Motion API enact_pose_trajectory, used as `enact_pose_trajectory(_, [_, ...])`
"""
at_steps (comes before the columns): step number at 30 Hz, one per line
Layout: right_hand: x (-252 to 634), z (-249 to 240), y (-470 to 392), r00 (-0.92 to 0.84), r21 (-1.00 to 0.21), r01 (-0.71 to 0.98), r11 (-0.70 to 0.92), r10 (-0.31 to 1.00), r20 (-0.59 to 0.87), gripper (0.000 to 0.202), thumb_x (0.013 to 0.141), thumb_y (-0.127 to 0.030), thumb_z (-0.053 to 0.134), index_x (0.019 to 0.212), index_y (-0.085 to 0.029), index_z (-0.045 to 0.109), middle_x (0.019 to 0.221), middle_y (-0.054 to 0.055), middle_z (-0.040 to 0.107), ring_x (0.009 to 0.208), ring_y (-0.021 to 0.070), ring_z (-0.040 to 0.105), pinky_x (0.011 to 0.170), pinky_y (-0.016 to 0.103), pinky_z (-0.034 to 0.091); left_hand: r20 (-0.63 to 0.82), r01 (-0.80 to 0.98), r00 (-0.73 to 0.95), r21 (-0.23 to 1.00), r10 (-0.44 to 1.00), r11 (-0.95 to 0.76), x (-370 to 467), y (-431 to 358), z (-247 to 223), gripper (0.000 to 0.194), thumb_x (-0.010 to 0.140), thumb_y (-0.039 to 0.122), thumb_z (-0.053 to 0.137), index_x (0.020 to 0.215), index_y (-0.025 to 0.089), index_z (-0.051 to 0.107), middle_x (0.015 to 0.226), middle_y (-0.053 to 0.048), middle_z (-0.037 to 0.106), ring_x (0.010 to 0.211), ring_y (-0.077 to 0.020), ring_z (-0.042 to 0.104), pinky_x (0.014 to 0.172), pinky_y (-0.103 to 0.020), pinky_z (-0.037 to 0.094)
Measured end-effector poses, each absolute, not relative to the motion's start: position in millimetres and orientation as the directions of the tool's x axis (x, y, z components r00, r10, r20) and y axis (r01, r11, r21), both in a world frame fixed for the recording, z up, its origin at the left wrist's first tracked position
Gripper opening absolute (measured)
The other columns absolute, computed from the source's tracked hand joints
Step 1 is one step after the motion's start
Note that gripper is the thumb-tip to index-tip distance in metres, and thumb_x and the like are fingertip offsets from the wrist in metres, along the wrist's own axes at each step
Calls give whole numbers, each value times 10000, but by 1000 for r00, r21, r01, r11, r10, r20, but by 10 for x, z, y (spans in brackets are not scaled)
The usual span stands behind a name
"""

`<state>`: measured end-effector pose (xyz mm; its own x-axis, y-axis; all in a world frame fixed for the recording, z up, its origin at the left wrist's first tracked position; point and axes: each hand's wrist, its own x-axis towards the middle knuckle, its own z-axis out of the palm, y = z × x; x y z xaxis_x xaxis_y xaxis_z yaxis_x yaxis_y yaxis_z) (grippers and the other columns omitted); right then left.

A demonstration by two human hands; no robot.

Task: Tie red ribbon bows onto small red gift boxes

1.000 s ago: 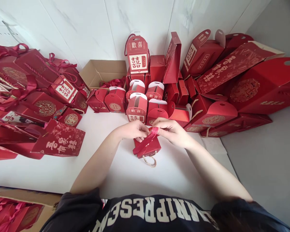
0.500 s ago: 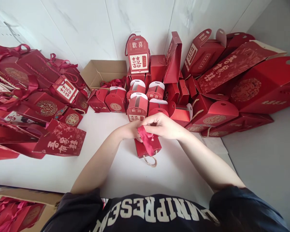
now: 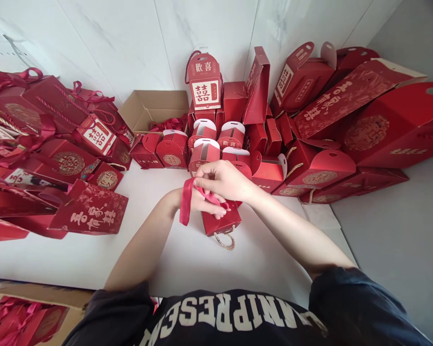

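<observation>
A small red box with a twisted cream-and-gold cord handle stands on the white table, close under both hands. My right hand pinches a red ribbon, whose loose end hangs down on the left. Beneath it, my left hand lies over the top of the box, its fingers closed around the ribbon near the box. Part of the ribbon crosses the left fingers. The right hand partly hides the left one, and the far side of the box is covered.
Red gift boxes line the back of the white table. Larger ones rise at the right, and more with ribbons crowd the left. An open cardboard box holds red ribbon; another carton is at bottom left.
My right hand has moved left, carrying the ribbon's end over the left hand. The ribbon hung in front of the box before; now it hangs to its left. The box has stayed put.
</observation>
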<state>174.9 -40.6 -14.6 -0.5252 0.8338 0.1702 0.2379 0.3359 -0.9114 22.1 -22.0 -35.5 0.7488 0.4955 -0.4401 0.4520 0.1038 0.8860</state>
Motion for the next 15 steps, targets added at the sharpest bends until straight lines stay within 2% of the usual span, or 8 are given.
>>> enact_pose_trajectory(2, [1786,-142,-427,-572,-933,166,319,802,172,111,912,-267,564,901,-179,631,730,-19,641,570,97,569,586,238,462,-478,489,738,865,476,111,233,-220,-366,171,806,291,721,826,124,752,756,-52,758,828,-186,731,791,-253,577])
enact_pose_trajectory(4, [1867,-162,-453,-556,-941,117,317,806,202,139,929,-300,566,1014,-195,600,823,-11,646,646,107,589,623,241,474,-496,505,748,857,441,108,236,-212,-375,250,880,346,641,870,116,738,819,-76,763,800,-175,734,772,-255,578])
enact_pose_trajectory(7, [2047,-250,-513,-473,-927,207,314,861,186,207,971,-388,515,910,-198,569,788,-15,604,682,117,552,640,246,449,-483,485,783,869,392,100,221,-193,-359,285,877,402,648,921,137,743,885,-97,765,805,-181,737,779,-271,583])
enact_pose_trajectory(10, [2219,-380,-601,-496,-915,330,233,867,42,345,985,-490,462,850,-192,571,744,-9,593,648,123,521,597,248,408,-458,460,806,883,375,89,202,-184,-324,325,858,421,672,991,136,751,901,-110,760,839,-197,742,800,-276,579])
enact_pose_trajectory(15, [2359,-541,-733,-516,-928,318,194,857,2,361,957,-520,508,830,-189,576,794,6,623,692,132,532,632,251,405,-474,470,801,876,367,107,194,-176,-320,278,884,356,632,1002,136,754,893,-106,762,813,-184,746,804,-268,571])
